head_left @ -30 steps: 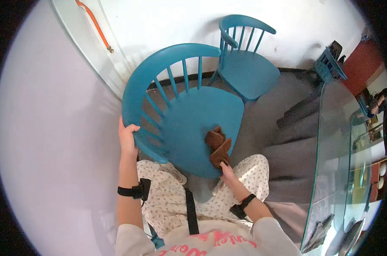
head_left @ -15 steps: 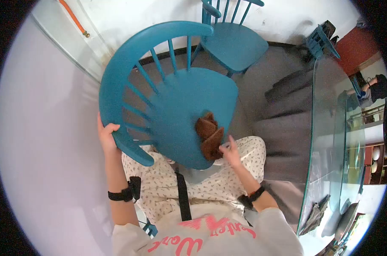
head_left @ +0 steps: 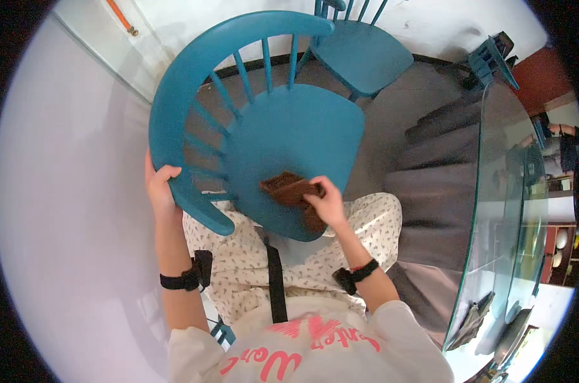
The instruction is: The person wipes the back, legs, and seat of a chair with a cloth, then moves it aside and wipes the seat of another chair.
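A blue wooden chair (head_left: pixel 302 131) with a curved, spindled back stands right in front of me. My left hand (head_left: pixel 162 185) is wrapped round the end of its curved back rail, on the left side. On the seat's front part, my right hand (head_left: pixel 326 201) pinches a crumpled brown cloth (head_left: pixel 288 189) between thumb and fingers. Part of the cloth lies against the seat and part hangs below my fingers near the front edge.
A second blue chair (head_left: pixel 364 54) stands behind, by the wall. To the right is a glass-topped table (head_left: pixel 493 210) with a dark grey tablecloth (head_left: pixel 430 191). A white wall (head_left: pixel 66 210) runs close on the left. Another person (head_left: pixel 567 143) is at the far right.
My right hand has moved left and up over the seat and now grips the cloth, which has shifted left and spread. My left hand keeps its hold on the chair.
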`<act>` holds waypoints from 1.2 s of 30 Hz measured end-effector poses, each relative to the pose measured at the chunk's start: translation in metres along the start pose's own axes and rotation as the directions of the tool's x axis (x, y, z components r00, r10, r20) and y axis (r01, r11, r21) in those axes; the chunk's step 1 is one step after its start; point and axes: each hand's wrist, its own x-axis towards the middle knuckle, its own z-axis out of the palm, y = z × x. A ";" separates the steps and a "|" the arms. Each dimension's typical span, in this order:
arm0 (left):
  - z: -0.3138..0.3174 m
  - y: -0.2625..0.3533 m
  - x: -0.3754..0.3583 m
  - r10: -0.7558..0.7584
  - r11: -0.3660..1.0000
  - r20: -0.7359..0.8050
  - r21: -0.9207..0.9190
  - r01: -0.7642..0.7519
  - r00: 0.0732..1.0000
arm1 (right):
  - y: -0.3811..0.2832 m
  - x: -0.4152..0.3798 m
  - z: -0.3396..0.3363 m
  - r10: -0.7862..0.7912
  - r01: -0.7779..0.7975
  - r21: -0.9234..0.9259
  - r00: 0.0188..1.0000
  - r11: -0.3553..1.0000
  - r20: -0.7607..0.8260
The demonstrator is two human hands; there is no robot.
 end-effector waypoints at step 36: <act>-0.001 -0.003 -0.001 0.005 0.998 0.005 -0.057 -0.005 1.000 | 0.079 0.011 -0.087 0.388 -0.403 -0.500 0.911 0.766 -0.139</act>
